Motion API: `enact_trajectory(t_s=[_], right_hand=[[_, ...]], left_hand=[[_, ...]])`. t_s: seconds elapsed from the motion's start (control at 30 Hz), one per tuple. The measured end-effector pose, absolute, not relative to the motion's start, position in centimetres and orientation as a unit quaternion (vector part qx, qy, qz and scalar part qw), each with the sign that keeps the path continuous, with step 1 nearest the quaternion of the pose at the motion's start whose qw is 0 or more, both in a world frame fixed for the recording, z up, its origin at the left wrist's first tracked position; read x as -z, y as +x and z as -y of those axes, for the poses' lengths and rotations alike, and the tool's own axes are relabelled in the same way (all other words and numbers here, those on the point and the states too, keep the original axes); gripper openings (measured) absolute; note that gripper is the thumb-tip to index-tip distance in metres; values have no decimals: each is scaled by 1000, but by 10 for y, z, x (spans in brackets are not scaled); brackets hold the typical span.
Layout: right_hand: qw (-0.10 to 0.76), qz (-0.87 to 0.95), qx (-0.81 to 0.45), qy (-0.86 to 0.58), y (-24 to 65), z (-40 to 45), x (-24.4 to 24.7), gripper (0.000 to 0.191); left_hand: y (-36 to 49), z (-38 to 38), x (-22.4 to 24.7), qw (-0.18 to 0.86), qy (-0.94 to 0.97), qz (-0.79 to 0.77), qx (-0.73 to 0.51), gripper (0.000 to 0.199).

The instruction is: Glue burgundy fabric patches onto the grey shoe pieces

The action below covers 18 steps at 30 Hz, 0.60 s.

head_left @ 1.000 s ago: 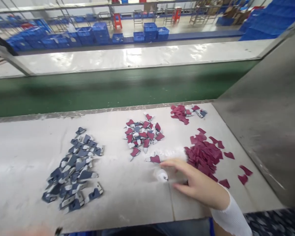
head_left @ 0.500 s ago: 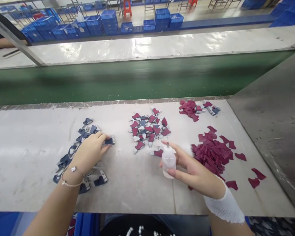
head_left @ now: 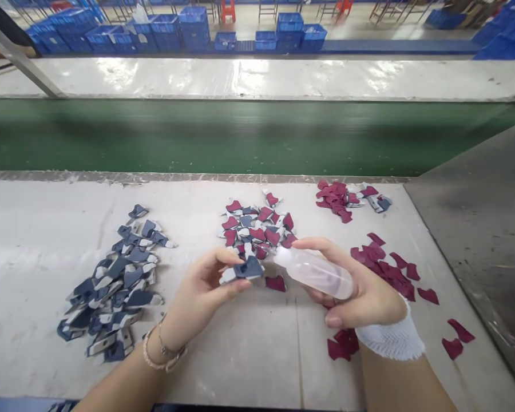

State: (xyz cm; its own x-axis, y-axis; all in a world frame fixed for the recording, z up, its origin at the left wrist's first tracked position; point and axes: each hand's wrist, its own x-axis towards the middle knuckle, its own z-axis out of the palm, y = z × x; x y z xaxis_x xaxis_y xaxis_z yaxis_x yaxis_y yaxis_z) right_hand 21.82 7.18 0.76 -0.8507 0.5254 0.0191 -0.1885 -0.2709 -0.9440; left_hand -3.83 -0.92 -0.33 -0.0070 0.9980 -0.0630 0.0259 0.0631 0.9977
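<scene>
A navy fabric piece (head_left: 245,269) sits pinched in the left hand (head_left: 199,292), the right hand (head_left: 364,292) gripping a plastic bottle (head_left: 315,273).

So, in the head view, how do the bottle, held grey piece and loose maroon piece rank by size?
Plastic bottle, grey-and-white piece, maroon piece; the grey one sits nearer the camera, so those two are unsure.

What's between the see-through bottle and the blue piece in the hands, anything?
Nothing visible. The tip of the translucent plastic squeeze bottle in the right hand faces the blue-and-white fabric piece in the left hand across a small gap. The flat maroon fabric piece lies lower, on the white work table.
</scene>
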Motion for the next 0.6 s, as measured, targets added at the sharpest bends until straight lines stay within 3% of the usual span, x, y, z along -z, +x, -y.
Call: enact_trajectory(t_s=[0.13,0.27,0.43,0.6], right_hand=[[267,531,-793,-135,214,-67,-11,46],[251,491,-825,-125,211,-62,-13,40],[280,550,-777,-121,211,-53,-12,48],[252,625,-710,-203,207,-53,-25,47]], left_hand=[[-42,12,7,679,339,-457,-465,14],[-37,13,6,778,263,-402,-404,26],[-21,19,12,763,293,-434,-379,49],[-15,23,11,644,414,-515,-386,37]])
